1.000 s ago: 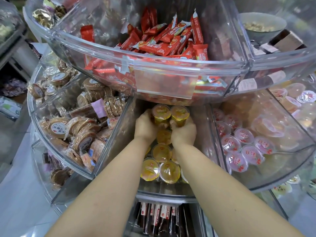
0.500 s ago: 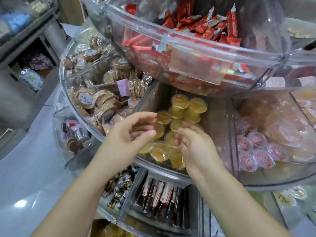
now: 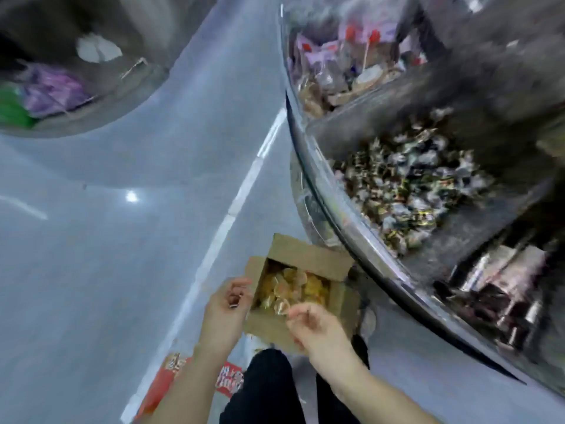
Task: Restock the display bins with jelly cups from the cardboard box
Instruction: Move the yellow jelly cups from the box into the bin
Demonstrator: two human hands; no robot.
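While both hands hang over the open carton, the step in hand looks like the reach for a fresh load of cups, a pick not yet made. Going from the left: a red printed pack (image 3: 159,390) lies on the pale floor (image 3: 122,240) at the near left, partly under the forearm; it carries large white characters, but blur makes them unreadable, and no brand can be made out. Next comes the left hand (image 3: 224,307), at the left flap of the cardboard box (image 3: 305,261), its fingers loosely curled and a small dark thing at the fingertips; whether it pinches that thing or merely lies over it, I cannot tell. The box sits on the floor just beside the base of the display, its flaps spread, and the yellow jelly cups (image 3: 290,289) lie heaped inside. The right hand (image 3: 315,324) hovers at the box's near edge, fingers relaxed and a little parted, holding nothing that can be seen. To the right and farther off, the clear display bins (image 3: 360,237) hold dark wrapped sweets (image 3: 406,185); their labels are too smeared to read. The next move, as I judge it, calls for both hands to dip in and gather several cups together, gripping gently since the soft cups would slip or dent.
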